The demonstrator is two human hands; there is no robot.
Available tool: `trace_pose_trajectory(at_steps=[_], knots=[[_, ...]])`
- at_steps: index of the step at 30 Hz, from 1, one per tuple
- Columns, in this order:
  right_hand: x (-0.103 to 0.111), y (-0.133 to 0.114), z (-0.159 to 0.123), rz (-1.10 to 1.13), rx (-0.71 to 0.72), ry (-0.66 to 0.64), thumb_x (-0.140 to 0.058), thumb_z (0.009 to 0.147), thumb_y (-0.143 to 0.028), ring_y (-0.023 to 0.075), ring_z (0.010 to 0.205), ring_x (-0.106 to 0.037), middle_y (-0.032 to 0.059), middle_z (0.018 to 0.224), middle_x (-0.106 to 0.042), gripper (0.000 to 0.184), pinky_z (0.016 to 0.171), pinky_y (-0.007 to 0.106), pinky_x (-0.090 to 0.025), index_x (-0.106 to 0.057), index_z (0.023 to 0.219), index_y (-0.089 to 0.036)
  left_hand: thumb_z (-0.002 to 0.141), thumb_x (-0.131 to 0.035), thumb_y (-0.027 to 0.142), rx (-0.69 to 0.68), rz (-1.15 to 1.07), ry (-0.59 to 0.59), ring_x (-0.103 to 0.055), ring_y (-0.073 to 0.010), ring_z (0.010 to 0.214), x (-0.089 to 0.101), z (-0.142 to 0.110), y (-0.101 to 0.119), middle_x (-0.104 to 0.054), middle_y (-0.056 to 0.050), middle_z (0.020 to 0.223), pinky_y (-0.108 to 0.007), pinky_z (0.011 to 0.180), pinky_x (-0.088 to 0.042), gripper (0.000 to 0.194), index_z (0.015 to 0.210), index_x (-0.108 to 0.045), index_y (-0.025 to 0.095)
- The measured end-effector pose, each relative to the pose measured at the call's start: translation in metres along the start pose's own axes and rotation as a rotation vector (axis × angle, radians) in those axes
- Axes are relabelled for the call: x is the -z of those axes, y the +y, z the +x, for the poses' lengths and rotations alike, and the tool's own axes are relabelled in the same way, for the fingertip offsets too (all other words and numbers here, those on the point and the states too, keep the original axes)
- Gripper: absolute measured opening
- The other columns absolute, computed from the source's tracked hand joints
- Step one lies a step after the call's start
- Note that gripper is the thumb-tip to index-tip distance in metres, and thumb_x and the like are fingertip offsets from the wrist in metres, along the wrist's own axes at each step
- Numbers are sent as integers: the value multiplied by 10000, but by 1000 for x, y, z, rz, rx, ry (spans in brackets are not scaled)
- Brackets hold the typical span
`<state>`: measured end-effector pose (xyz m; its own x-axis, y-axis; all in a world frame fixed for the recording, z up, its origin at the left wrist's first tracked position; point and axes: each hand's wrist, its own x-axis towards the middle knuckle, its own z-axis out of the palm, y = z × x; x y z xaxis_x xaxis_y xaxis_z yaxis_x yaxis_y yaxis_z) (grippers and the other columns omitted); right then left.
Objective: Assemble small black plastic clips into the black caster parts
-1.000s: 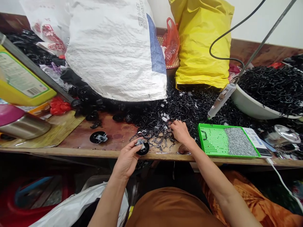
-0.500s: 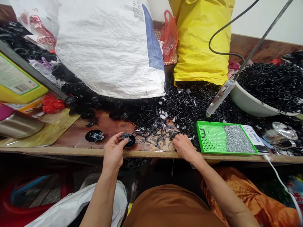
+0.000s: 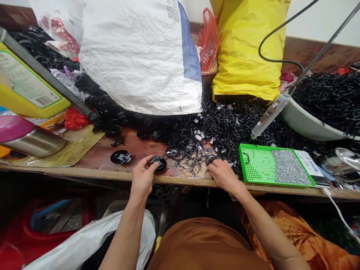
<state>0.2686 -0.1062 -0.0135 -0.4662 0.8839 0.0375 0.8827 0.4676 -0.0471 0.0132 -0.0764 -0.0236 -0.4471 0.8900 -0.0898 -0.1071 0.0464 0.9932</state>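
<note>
The left hand (image 3: pixel 143 175) is pinching a black disc (image 3: pixel 161 167) over the counter (image 3: pixel 137 148); farther right, the right hand (image 3: pixel 224 175) is reaching nearer the black pieces (image 3: pixel 230 129), its grip unclear.

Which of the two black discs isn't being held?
The left-hand-side disc, lying by itself on the brown tabletop; the other disc is gripped in the left hand.

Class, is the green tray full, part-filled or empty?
The tray is part-filled: grey bits cover its right side; holes show at its left.
</note>
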Motion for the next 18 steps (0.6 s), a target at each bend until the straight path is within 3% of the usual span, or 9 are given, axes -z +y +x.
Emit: trace_pose_trajectory(at_steps=[7, 13, 18], knots=[[1, 5, -7, 18, 25, -1, -483, 813, -148, 170, 802, -435, 41, 819, -534, 61, 679, 283, -255, -529, 782, -170, 517, -646, 264, -106, 158, 65, -539, -125, 686, 10, 14, -13, -588, -2, 752, -287, 740, -429, 359, 849, -587, 139], [6, 9, -15, 144, 79, -4, -467, 835, -185, 144, 776, -447, 27, 771, -539, 130, 713, 265, -282, -539, 729, -163, 592, -600, 323, -225, 367, 110, -556, -146, 737, 24, 29, -27, -601, -23, 830, -302, 768, -440, 359, 905, -594, 147], [11, 14, 7, 283, -17, 94, -422, 849, -150, 131, 797, -485, 30, 801, -540, 152, 719, 239, -323, -559, 785, -162, 628, -574, 353, -246, 436, 66, -550, -160, 762, 25, 31, -31, -588, -34, 868, -314, 782, -437, 385, 955, -592, 152]])
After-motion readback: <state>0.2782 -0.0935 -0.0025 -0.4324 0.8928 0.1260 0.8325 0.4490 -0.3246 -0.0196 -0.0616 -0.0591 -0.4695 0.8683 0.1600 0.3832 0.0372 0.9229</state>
